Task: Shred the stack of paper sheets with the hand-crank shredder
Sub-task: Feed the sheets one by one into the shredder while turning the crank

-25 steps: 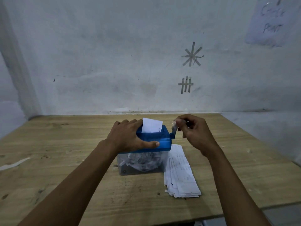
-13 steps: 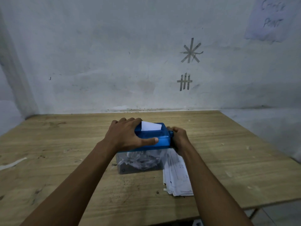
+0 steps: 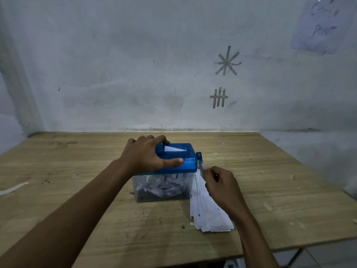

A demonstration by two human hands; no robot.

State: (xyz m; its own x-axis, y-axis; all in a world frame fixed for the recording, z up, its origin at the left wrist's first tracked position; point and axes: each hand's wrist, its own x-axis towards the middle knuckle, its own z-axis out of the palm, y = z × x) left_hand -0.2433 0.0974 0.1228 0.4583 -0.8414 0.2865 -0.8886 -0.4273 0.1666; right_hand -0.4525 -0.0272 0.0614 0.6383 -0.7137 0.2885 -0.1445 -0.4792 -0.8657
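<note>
Blue plastic tops a small hand-crank shredder (image 3: 188, 162) standing near the middle of a wooden worktop (image 3: 77, 171), where a person works it with both bare hands. The left hand (image 3: 144, 154) grips the shredder's blue top, fingers curled over the far edge and thumb laid along the front. A white sheet (image 3: 173, 149) shows only as a low sliver in the slot on top. The right hand (image 3: 220, 185) is closed on the crank (image 3: 200, 161) at the shredder's right side, fingertips pinching its handle, which hangs low beside the bin. The clear bin (image 3: 186, 192) under the blue top holds a heap of white shreds (image 3: 162, 185). The stack of paper sheets (image 3: 208, 215) lies flat on the worktop just right of the bin, partly under the right wrist. Behind, a pale wall (image 3: 116, 64) carries two grey tape marks, a star (image 3: 228, 61) above a tally-like grid (image 3: 218, 97), and a handwritten notice (image 3: 324, 26) at upper right, its words too blurred to read.
</note>
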